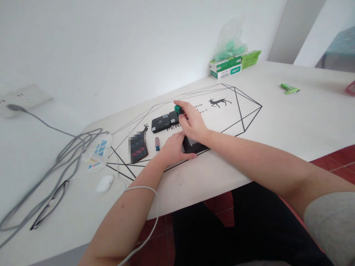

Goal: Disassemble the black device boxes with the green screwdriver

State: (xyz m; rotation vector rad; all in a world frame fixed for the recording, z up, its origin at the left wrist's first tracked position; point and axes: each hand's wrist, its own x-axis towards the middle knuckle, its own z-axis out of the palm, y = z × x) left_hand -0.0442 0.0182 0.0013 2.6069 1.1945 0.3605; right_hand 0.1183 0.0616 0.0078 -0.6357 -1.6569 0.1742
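Observation:
A flat black device (pixel 194 146) with a pale label lies on the table, largely hidden by my hands. My left hand (pixel 173 149) grips its left end, thumb along the near edge and fingers over the far corner. Above the device, my right hand (pixel 194 120) has its fingers closed round a green and black handle (pixel 178 109), which looks like a screwdriver's; its lower end is hidden. Just beyond my hands lie a black box-like case (pixel 161 123) and a smaller black piece (pixel 173 118) beside it. A small screwdriver (pixel 157 143) with a reddish, blue-ended handle rests left of them.
On the left are a phone (pixel 138 147), a power strip (pixel 100 153), a white earbud case (pixel 105 183), glasses (pixel 51 205) and grey cables (pixel 63 155). A white cable (pixel 155 221) crosses my left forearm. Green boxes (pixel 226 68) and a green packet (pixel 290 88) stand farther right.

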